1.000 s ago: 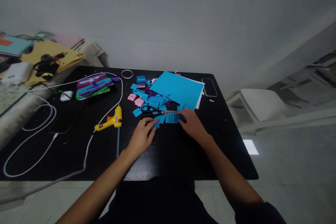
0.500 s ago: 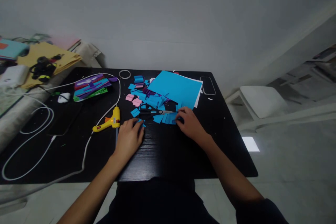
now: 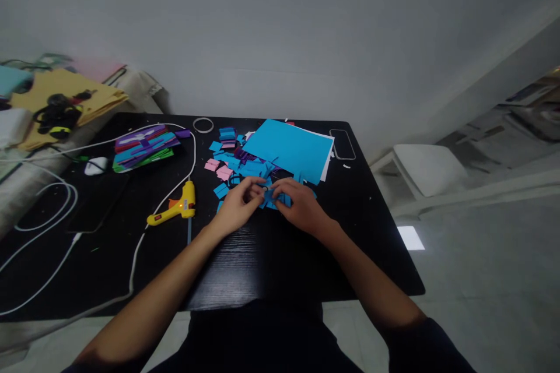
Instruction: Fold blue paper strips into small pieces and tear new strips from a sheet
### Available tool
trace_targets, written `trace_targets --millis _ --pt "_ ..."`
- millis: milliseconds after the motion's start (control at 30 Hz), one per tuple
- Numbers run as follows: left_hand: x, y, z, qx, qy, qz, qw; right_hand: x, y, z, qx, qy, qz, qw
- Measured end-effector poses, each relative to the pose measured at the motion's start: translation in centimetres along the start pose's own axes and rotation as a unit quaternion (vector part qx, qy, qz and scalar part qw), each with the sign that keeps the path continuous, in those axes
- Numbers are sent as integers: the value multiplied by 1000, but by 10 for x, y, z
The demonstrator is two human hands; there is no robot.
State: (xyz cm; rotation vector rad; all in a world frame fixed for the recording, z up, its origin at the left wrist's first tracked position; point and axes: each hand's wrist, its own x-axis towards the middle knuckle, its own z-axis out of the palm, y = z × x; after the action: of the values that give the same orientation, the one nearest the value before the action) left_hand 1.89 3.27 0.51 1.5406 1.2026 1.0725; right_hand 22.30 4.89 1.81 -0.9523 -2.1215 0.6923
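My left hand (image 3: 238, 205) and my right hand (image 3: 301, 205) have come together above the black table, fingertips almost meeting. Between them they pinch a small blue paper piece (image 3: 268, 196), partly covered by the fingers. Loose blue paper cuttings (image 3: 252, 169) lie just beyond and under the hands, with a few pink pieces (image 3: 224, 173) to the left. Behind the hands, a large blue paper sheet (image 3: 291, 148) rests on white paper. The scissors among the cuttings are mostly hidden by my hands.
Left of my hands lies a yellow glue gun (image 3: 177, 207); a white cable (image 3: 136, 256) curves past it. Further left are a bundle of coloured paper (image 3: 144, 148) and a dark phone (image 3: 98, 204). A phone-case-like outline (image 3: 342, 144) sits at the right back, and a white stool (image 3: 429, 169) stands beyond.
My left hand has lifted from the table and moved right; my right hand has moved left. They now meet over the cuttings with a blue paper piece between them. The view has shifted slightly.
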Motion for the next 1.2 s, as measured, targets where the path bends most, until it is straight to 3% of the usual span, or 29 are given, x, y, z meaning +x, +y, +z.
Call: trace_targets --millis 100,233,467,667,833,1200 --pt "-2 -9 3 -67 -40 -19 997 -5 5 4 -19 -23 -13 999" --pt "-9 -13 3 -119 -42 -35 991 -10 9 8 -76 -59 -47 994" --pt "-17 -25 6 -27 -31 -27 999 -12 6 8 -145 -138 -62 978" --pt "-20 -30 7 102 -26 47 993 -16 8 -5 -112 -79 59 989" --pt "-19 -26 5 117 -8 60 991 -19 4 -5 -158 -88 193 964" --pt "-17 -26 5 159 -18 81 984 -20 4 10 -169 -51 272 946"
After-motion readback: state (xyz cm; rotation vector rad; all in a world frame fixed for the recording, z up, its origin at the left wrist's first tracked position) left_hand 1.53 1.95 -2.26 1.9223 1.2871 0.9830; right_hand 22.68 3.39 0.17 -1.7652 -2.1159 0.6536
